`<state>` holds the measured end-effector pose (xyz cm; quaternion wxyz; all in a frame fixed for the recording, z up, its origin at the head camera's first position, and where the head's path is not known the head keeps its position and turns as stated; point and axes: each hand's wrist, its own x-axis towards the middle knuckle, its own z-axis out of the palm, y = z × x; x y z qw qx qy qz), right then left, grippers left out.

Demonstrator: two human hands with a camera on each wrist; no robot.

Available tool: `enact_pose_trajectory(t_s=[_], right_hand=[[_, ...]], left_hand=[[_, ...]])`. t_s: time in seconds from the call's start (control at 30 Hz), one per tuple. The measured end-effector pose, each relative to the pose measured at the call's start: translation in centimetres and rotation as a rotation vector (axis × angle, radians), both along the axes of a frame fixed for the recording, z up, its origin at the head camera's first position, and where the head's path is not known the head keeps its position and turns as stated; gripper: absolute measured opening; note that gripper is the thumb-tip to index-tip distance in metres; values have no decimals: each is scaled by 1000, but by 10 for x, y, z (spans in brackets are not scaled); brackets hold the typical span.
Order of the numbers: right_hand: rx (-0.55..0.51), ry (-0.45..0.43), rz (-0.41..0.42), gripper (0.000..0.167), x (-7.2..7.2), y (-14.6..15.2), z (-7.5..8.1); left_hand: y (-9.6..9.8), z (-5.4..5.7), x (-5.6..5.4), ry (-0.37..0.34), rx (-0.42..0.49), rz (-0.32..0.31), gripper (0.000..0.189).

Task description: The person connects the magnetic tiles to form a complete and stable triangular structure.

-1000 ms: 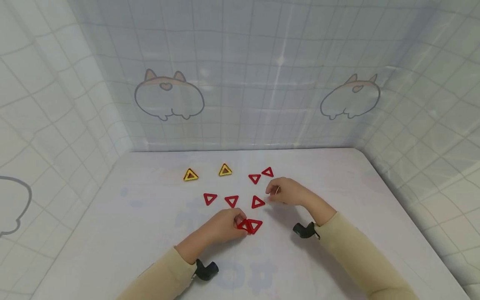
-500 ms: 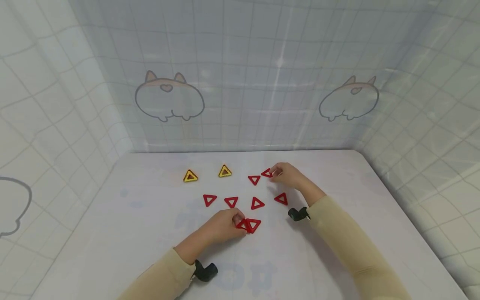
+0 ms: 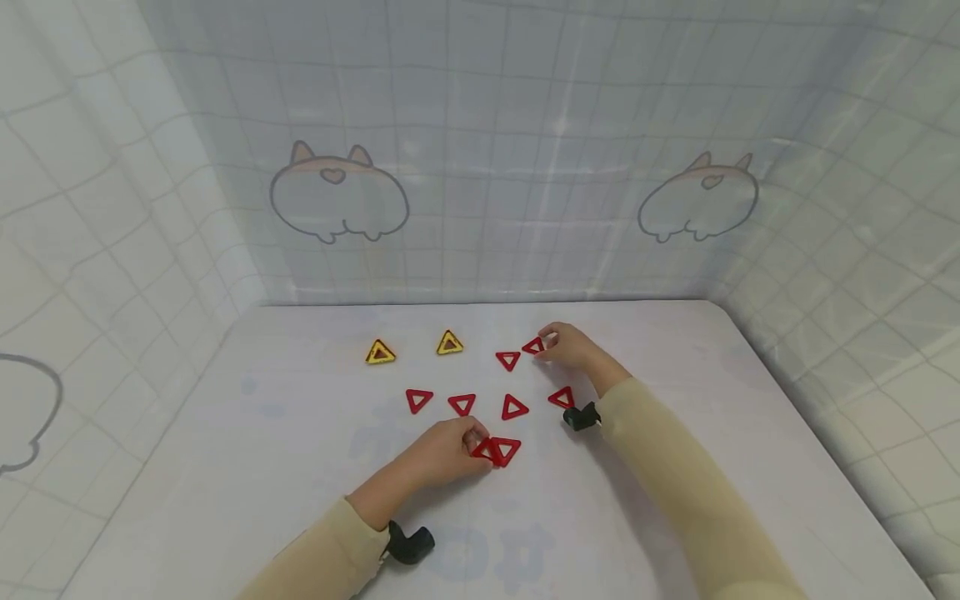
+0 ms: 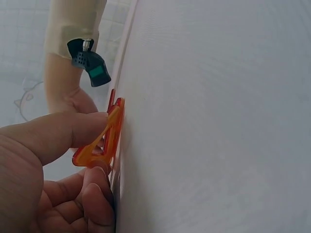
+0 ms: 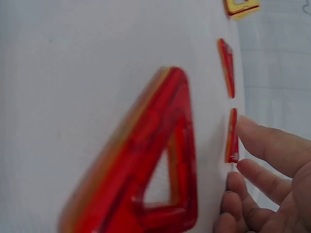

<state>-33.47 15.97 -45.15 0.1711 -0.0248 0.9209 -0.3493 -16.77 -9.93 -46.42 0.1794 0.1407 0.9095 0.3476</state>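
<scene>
Left hand [image 3: 448, 451] is pinching a red triangle [image 3: 481, 447], lower centre, probably steadying it beside the neighbouring triangle [image 3: 506, 441]; right hand [image 3: 572, 346] is gripping a far triangle [image 3: 532, 342], right of centre, edgewise, seemingly because it's lying flat.

Room around yellow triangles [image 3: 380, 360]; right sleeve [image 3: 673, 475] bars red triangles [image 3: 507, 407] from right.

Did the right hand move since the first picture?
Yes. In the head view, the right hand moved forward, closer to the back wall, and is now at the farthest red triangle.
</scene>
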Motion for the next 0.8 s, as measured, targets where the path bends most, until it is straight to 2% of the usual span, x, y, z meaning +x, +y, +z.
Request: enact_pose_trajectory(t_s=[0.23, 0.47, 0.8], right_hand=[[61, 3, -13, 48, -5, -7, -7], [72, 10, -27, 41, 5, -10, 3], [114, 33, 15, 38, 14, -7, 16]], left_hand=[[-2, 3, 2, -12, 4, 8, 38], [-2, 4, 2, -7, 4, 7, 37], [-1, 6, 1, -21, 5, 13, 38]])
